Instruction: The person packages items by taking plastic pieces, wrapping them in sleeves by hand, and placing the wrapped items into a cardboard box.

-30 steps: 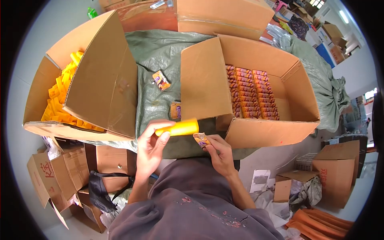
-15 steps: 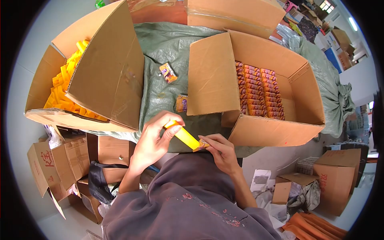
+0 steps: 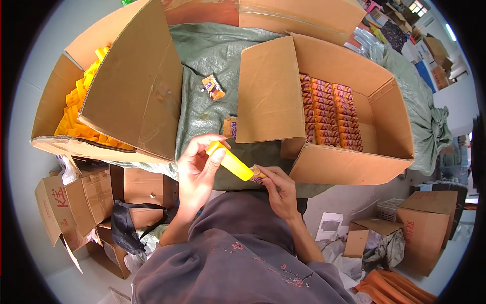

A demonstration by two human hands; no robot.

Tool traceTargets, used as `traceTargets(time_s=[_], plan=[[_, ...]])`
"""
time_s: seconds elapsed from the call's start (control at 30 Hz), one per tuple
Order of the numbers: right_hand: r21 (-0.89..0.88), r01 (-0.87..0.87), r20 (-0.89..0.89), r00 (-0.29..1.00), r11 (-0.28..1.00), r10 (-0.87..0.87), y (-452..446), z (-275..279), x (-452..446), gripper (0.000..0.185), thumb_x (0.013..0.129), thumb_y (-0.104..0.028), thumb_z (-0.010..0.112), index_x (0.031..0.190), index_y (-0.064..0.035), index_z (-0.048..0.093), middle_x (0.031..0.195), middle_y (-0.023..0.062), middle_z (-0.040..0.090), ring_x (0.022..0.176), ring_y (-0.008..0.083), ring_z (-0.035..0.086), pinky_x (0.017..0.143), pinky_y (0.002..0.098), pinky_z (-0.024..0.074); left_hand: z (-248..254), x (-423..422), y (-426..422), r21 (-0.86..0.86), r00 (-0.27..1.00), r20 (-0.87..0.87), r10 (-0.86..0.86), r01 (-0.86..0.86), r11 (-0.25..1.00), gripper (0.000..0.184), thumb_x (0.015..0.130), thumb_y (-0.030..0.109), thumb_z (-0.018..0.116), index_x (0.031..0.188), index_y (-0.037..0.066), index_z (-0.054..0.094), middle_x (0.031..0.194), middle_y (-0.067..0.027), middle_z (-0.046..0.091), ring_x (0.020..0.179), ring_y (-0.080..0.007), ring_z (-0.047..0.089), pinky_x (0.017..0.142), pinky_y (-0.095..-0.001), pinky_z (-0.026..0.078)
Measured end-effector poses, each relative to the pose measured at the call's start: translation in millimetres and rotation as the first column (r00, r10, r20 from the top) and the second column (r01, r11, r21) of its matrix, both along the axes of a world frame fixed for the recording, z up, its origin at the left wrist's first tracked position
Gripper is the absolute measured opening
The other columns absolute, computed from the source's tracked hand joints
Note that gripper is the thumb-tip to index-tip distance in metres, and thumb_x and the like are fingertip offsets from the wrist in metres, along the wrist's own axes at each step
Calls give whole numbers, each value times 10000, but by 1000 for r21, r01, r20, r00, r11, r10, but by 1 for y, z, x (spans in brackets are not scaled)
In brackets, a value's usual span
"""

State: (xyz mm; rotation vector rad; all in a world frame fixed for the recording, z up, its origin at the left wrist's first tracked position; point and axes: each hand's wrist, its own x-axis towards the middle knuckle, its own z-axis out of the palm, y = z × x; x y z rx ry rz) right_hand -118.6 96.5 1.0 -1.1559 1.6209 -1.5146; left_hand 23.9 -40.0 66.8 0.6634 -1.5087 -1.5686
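Note:
My left hand [image 3: 197,169] is closed on a long, narrow yellow plastic case [image 3: 231,163], thumb on top near its upper end. The case slants down to the right in front of my body. At its lower end, my right hand [image 3: 281,191] pinches a small orange-and-purple printed sleeve [image 3: 257,175], which meets the end of the case. My fingers cover much of the sleeve, so I cannot tell how far the case is inside it. Beyond my hands lie a printed packet [image 3: 213,87] and another orange-and-purple packet [image 3: 230,126], partly hidden by a carton flap.
A carton [image 3: 136,86] of yellow cases [image 3: 81,109] stands at left. An open carton [image 3: 349,169] at right holds rows of orange-and-purple packets [image 3: 324,111]. Green sheeting [image 3: 202,45] lies beneath them. Cartons [image 3: 425,228] and a black bag [image 3: 126,228] are lower down at the sides.
The yellow case and both hands have shifted slightly upward. More of the printed sleeve's purple lettering shows beside my right fingertips. Both grips stay closed.

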Motion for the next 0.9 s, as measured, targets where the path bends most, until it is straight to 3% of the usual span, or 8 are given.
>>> traceTargets(time_s=[0.17,0.4,0.53,0.57,0.7,0.8,0.9], plan=[[-40,-33,52,998,999,35,3,-3,1,288,902,18,541,1170,-11,642,1057,133,651,951,220,626,832,278,483,-6,-3,0,54,999,35,-2,0,999,202,933,95,610,1111,5,576,967,-59,622,883,-104,559,807,-252,453],[14,-33,174,984,999,30,4,-7,5,272,933,-14,526,1183,-12,635,1050,105,651,884,141,615,762,245,488,-16,-9,2,0,998,48,-51,51,999,196,902,32,632,1091,3,586,977,-54,628,916,-108,580,826,-259,467],[42,-4,274,962,999,-7,4,-11,8,264,951,-42,525,1193,1,623,1034,75,646,829,100,592,722,223,479,-23,-17,12,-2,997,26,-78,78,997,450,824,16,717,1214,26,492,980,-70,643,894,-119,606,830,-274,486],[42,7,317,948,999,-20,4,-12,9,263,955,-49,526,1194,7,619,1025,68,644,816,94,587,715,220,476,-26,-18,15,46,997,33,-72,71,996,591,772,24,768,1259,38,435,973,-76,653,849,-119,617,804,-273,497],[11,-27,441,897,1000,19,4,-20,8,267,968,-84,526,1203,17,604,966,29,624,778,59,552,681,197,456,-36,-22,26,-25,989,107,-102,105,994,656,718,20,807,1243,41,413,993,-95,637,894,-150,621,816,-287,486],[33,-41,491,871,999,19,3,-22,3,273,974,-116,531,1205,12,600,913,8,608,757,43,527,649,184,435,-39,-24,31,-106,979,168,-116,135,985,676,713,18,810,1251,45,400,997,-91,638,902,-146,618,810,-283,486],[38,-54,515,857,998,27,1,-21,1,286,988,-172,517,1200,-2,608,874,-6,600,722,31,496,612,175,406,-42,-22,33,-116,970,205,-130,156,981,426,783,1,740,1147,7,519,1023,-107,629,931,-161,612,851,-293,480]])
